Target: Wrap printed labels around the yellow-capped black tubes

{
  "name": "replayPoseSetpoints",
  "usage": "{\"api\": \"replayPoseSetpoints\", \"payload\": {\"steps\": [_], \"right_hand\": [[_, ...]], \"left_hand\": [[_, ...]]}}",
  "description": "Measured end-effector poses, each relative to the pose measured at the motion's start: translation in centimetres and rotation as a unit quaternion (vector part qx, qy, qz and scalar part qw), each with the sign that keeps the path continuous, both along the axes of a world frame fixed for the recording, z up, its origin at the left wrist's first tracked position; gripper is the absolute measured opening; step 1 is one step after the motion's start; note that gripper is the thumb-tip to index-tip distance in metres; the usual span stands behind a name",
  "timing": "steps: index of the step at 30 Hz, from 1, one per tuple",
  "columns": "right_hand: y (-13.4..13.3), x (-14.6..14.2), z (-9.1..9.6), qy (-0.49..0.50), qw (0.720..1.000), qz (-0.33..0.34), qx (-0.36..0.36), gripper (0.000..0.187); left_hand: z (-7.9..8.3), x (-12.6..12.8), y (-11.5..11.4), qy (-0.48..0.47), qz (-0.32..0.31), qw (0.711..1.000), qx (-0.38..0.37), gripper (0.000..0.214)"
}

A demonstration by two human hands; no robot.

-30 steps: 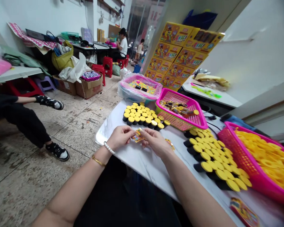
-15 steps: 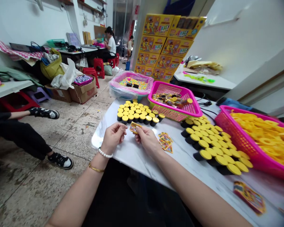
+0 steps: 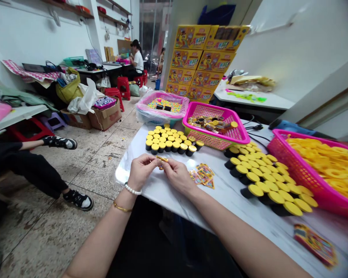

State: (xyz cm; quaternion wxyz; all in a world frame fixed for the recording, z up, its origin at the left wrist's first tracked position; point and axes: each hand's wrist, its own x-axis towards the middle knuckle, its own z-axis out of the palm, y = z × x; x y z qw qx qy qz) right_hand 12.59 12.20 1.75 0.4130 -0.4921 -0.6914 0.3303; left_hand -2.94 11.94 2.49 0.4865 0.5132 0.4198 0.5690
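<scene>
A small yellow printed card (image 3: 162,158), seen nearly edge-on, is held between my two hands above the table's near edge. My left hand (image 3: 141,170) pinches its left end with thumb and forefinger. On the other end, the fingers of my right hand (image 3: 178,176) are closed. Beside my right hand lies a loose pile of similar printed cards (image 3: 204,174). Just beyond my hands stand black containers with yellow tops (image 3: 168,143), in close rows. A larger group of yellow-topped black containers (image 3: 265,181) fills the table to the right.
A pink basket (image 3: 230,143) of wrapped pieces and a plastic-lined basin (image 3: 143,112) of coloured beads sit behind. Yellow plastic parts (image 3: 321,162) fill another basket at right. A card stack (image 3: 314,244) lies near right. A person's legs (image 3: 31,166) extend at left.
My left hand has moved right to meet the card and now grips it too. The card has turned from face-up to nearly edge-on. The whole view has shifted slightly.
</scene>
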Motion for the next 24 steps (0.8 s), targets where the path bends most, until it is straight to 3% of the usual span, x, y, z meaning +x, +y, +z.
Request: {"api": "replayPoseSetpoints", "payload": {"steps": [4, 11, 18, 24], "right_hand": [[0.10, 0.29, 0.25, -0.059, 0.998, 0.001, 0.039, 0.031], [0.20, 0.56, 0.11, -0.036, 0.997, -0.039, 0.051, 0.033], [0.24, 0.46, 0.02, 0.000, 1.000, -0.005, -0.002, 0.037], [0.03, 0.26, 0.13, 0.013, 1.000, -0.014, 0.011, 0.037]], "left_hand": [[-0.40, -0.01, 0.17, 0.022, 0.056, 0.998, 0.030, 0.020], [-0.98, 0.11, 0.49, -0.065, 0.106, 0.991, -0.059, 0.028], [-0.35, 0.19, -0.04, -0.019, 0.040, 0.998, -0.036, 0.030], [-0.47, 0.13, 0.15, -0.039, 0.075, 0.996, -0.041, 0.026]]}}
